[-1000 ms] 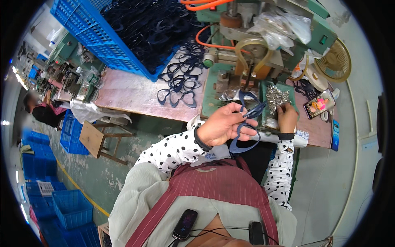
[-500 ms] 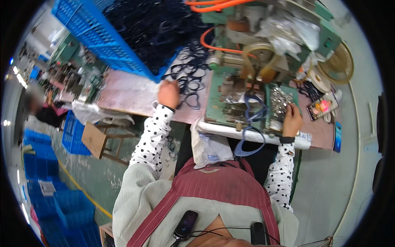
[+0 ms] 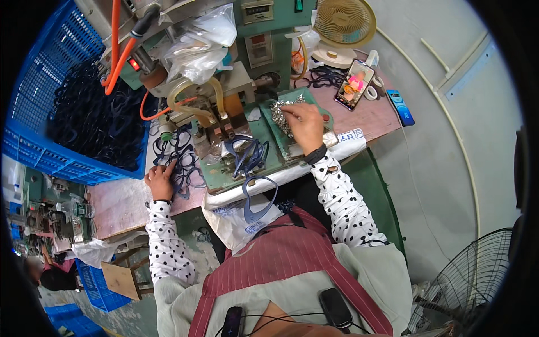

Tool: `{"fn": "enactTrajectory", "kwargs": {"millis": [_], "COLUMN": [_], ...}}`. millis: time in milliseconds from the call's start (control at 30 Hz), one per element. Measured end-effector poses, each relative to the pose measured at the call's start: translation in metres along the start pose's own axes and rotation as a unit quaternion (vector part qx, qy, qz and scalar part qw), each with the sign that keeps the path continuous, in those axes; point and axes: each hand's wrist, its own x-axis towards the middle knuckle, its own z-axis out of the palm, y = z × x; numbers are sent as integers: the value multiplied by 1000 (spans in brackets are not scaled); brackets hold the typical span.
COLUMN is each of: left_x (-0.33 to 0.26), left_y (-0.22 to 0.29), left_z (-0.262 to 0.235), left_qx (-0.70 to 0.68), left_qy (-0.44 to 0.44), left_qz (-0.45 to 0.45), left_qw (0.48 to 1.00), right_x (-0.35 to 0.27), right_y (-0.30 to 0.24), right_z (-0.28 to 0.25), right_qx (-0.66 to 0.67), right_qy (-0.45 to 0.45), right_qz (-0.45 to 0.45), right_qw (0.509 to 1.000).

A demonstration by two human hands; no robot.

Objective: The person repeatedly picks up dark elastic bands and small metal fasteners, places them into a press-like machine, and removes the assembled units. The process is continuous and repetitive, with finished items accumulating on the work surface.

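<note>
My left hand [image 3: 161,181] lies on the table with fingers apart, their tips touching a spread of dark blue looped parts [image 3: 190,175] shaped like glasses frames. My right hand [image 3: 305,126] reaches into a green tray [image 3: 270,122], its fingertips drawn together among small shiny metal pieces [image 3: 284,117]. Exactly what they pinch is too small to make out. Between the hands, several blue glasses frames [image 3: 252,156] hang at the front of a green bench machine [image 3: 216,178]. One blue frame [image 3: 259,213] dangles over the table's front edge.
A blue plastic crate [image 3: 78,163] full of dark frames stands at the left. Orange hoses [image 3: 114,50] and plastic bags [image 3: 205,42] hang on the machine. At the right are a small fan [image 3: 343,22], a phone [image 3: 355,84] and a blue packet [image 3: 400,106]. A stool [image 3: 120,281] stands lower left.
The head view has turned, so the scene sits further left. My left hand has moved onto the loose frames. My right hand has gone from the tray's side deeper among the metal pieces.
</note>
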Motion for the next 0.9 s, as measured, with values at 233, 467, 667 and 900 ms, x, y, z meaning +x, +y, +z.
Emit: {"fn": "enactTrajectory", "kwargs": {"millis": [233, 467, 667, 900], "left_x": [7, 33, 30, 72], "left_y": [-36, 38, 110, 153], "left_z": [-21, -90, -165, -213], "left_qx": [-18, -342, -450, -676], "left_qy": [-27, 210, 299, 247], "left_qz": [36, -65, -51, -79], "left_qw": [999, 913, 840, 690], "right_x": [20, 28, 18, 6], "right_y": [-70, -92, -111, -113], "right_z": [-10, 1, 14, 18], "right_qx": [225, 317, 380, 411], "right_qy": [-138, -248, -219, -175], "right_qz": [13, 196, 197, 215], "right_qw": [964, 894, 877, 869]}}
